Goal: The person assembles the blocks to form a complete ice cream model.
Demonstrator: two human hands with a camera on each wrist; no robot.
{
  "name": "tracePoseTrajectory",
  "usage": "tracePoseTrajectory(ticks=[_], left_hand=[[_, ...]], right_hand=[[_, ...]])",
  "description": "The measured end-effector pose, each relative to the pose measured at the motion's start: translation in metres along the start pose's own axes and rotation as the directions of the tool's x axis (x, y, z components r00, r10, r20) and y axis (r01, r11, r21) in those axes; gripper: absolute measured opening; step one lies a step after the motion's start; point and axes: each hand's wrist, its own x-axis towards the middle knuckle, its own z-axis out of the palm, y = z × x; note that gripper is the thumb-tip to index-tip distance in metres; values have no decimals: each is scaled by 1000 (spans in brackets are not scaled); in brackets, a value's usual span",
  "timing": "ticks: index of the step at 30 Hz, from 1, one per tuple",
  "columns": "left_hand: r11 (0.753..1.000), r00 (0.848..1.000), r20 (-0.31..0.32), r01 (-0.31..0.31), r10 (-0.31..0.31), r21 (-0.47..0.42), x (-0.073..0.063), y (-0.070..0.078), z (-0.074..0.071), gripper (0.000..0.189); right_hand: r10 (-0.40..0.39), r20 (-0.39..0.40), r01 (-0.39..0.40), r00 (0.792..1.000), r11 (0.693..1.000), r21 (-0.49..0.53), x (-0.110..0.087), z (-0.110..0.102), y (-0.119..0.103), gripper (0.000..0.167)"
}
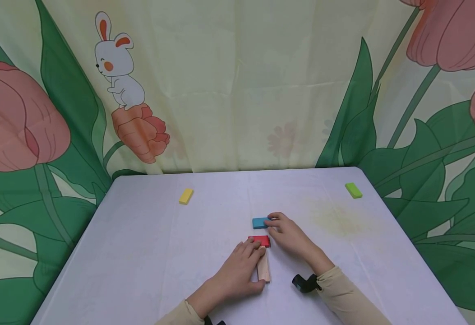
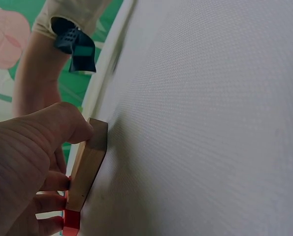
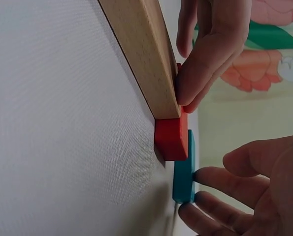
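A plain wooden block lies lengthwise on the table, its far end against a red block set crosswise. My left hand rests over both. Its thumb touches the near end of the wooden block, and its loosely bent fingertips lie at the wooden block's far end and on the red block. Just beyond is a blue block, parallel to the red one. With its fingers spread, my right hand touches the blue block at its right end; the thumb stands apart from it.
A yellow block lies at the back left of the white-covered table, and a green block near the back right edge. Behind the table hangs a curtain printed with tulips and a rabbit. Black wrist cameras sit at the cuffs.
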Motion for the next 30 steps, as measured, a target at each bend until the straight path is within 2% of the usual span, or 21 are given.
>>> tracePoseTrajectory(ticks=[7,16,26,30], left_hand=[[1000,1000,4,-2,2,1,-2,-1,-1,73],[999,999,32,18,-17,-51,-1,-3,1,75],[998,1000,11,-4,5,-64,0,-4,-2,74],[996,1000,9,-10,10,-85,0,-5,-5,76]], right_hand=[[2,19,-2,1000,1000,1,-2,2,-6,35],[-8,28,8,1000,1000,9,-7,5,-13,33],[-38,19,38,999,999,-4,-9,4,-12,36],[-55,-4,55,998,998,22,-10,3,-7,38]])
